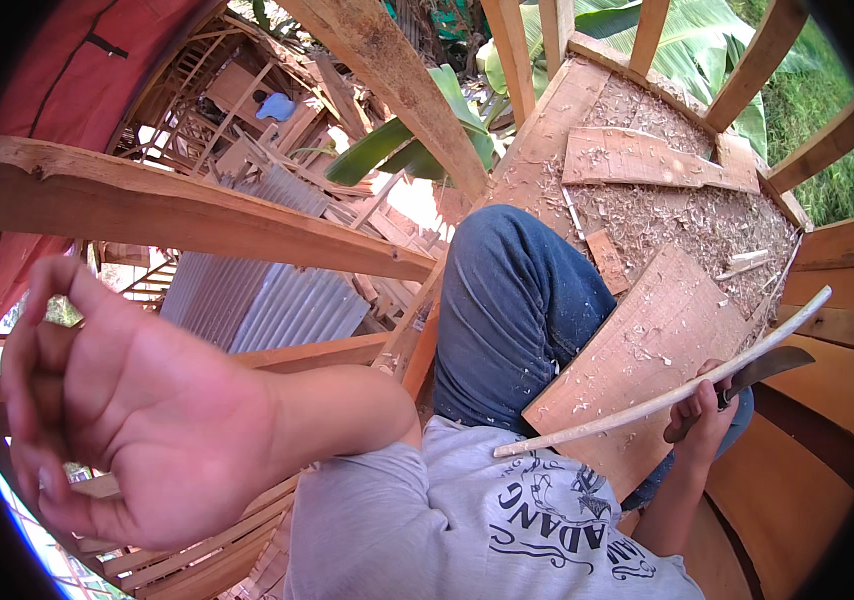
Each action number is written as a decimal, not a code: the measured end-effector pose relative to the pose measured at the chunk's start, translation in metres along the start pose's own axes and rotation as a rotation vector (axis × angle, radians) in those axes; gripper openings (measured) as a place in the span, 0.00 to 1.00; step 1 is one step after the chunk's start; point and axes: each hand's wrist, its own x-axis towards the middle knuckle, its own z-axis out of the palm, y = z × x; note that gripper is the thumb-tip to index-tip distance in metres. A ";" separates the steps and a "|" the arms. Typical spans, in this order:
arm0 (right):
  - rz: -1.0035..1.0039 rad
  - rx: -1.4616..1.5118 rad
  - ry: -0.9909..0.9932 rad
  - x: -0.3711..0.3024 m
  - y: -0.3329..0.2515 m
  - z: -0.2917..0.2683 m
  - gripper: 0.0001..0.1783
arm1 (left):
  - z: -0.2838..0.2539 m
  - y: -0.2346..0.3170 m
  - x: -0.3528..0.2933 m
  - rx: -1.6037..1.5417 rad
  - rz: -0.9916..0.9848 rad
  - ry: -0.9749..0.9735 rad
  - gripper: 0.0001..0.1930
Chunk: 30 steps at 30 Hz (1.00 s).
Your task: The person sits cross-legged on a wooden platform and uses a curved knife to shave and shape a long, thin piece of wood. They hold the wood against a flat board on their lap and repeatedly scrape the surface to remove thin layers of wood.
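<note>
Shavings-strewn floor (667, 215), open-air timber frame; R hand (702, 420) w/ knife (772, 364) & strip (667, 397)

Bkgd, upper L of frame: red sheet (47, 80), then a jumble of lumber w/ another person in a blue top (274, 106), small & far off. Corrugated metal sheets (297, 310) L of ctr, below a thick wood rail (197, 215). Banana leaves (377, 150) top ctr, grass (832, 170) upper R beyond the wood posts.

Person sits w/ knee bent, blue jeans (507, 310) mid-frame, gray printed T-shirt (447, 520) at bottom.

R hand, lower R of frame: closed, gripping the knife's dark handle plus the long, thin, slightly curved wood strip. Blade is dark & points to R edge. Strip runs diag. from near the shirt, bottom ctr, up to R; its low end is over the shirt, can't tell if touching.

L hand (157, 410), L side of frame, close to cam & a bit blurred: raised, palm showing, fingers loosely curled, nothing seen in it.

Wide plank (637, 340) lies R of the bent knee, part under the strip in view, few shavings on top. Small wood block (607, 260) just above it; notched board (637, 158) farther up, upper R.
</note>
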 end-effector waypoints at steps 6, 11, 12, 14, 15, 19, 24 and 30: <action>0.033 0.044 0.019 0.002 -0.001 -0.014 0.16 | 0.005 -0.055 -0.145 0.066 -1.287 -0.356 0.10; -0.014 0.096 -0.072 0.003 -0.011 0.004 0.16 | 0.017 -0.046 -0.186 0.449 -1.140 -1.036 0.25; -0.039 0.111 -0.106 0.004 -0.013 0.005 0.17 | 0.020 -0.046 -0.184 0.412 -1.216 -1.081 0.30; -0.049 0.140 -0.099 0.005 -0.013 0.005 0.17 | 0.021 -0.046 -0.196 0.330 -1.224 -1.161 0.31; -0.056 0.157 -0.095 0.006 -0.013 0.005 0.17 | 0.021 -0.046 -0.203 0.289 -1.225 -1.204 0.31; -0.080 0.217 -0.119 0.009 -0.017 0.008 0.17 | 0.024 -0.038 -0.221 -0.049 -1.649 -1.256 0.30; -0.122 0.112 -0.132 0.013 -0.016 0.003 0.18 | 0.031 -0.022 -0.253 -0.244 -1.784 -1.087 0.20; -0.125 0.052 -0.017 0.014 -0.013 -0.015 0.31 | 0.035 -0.021 -0.250 -0.184 -1.701 -1.049 0.16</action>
